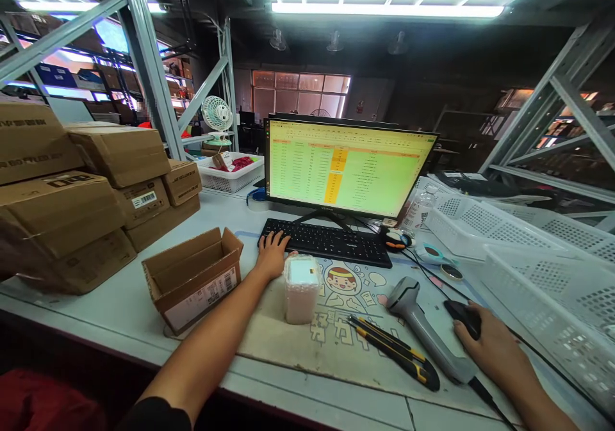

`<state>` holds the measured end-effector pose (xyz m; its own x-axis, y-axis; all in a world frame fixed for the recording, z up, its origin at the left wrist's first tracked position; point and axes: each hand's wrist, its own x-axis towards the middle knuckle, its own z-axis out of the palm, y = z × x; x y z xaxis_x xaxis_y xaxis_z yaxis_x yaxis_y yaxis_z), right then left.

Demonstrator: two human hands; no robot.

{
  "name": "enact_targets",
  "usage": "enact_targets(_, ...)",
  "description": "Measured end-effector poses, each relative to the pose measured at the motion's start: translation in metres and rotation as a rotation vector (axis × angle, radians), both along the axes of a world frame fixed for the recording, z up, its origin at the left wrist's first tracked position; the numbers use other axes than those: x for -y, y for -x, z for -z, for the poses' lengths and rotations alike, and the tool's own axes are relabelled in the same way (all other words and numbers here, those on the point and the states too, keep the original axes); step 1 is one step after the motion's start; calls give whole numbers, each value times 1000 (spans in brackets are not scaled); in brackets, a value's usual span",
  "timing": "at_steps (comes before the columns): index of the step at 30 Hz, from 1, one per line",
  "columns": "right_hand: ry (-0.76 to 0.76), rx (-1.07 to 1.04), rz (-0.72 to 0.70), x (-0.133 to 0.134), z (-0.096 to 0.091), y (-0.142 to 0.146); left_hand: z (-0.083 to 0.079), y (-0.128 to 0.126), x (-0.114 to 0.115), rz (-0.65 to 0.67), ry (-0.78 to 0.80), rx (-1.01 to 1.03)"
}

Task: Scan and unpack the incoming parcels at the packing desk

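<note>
You're spreading your left hand [271, 255] on the keyboard [331, 241], seemingly for key reach, your right hand [500, 340] cupping the mouse [461, 317].

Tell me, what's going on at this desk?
Someone has both hands at a computer on the desk. The left hand rests on the keyboard, and the right hand holds the mouse. The monitor shows a table of rows. A bubble-wrapped item stands upright between an open box and a cutter. A scanner lies beside the cutter.
</note>
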<state>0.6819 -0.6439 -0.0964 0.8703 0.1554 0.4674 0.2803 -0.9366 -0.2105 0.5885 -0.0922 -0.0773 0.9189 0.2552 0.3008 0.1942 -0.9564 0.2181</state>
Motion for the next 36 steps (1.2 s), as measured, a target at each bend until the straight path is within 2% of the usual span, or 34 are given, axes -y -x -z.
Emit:
enact_targets(4, 14, 13, -49, -3, -7, 4, 0, 0, -1, 10, 14, -5)
enact_targets(7, 10, 11, -12, -4, -8, 4, 0, 1, -1, 11, 20, -5)
enact_targets(23, -17, 71, -67, 6, 5, -6, -3, 2, 2, 3, 11, 7)
enact_targets(26, -26, 61, -34, 4, 4, -4, -3, 2, 2, 4, 13, 7)
enact_targets(36, -15, 60, -63, 2, 0, -2, 1, 0, 0, 8, 18, 12)
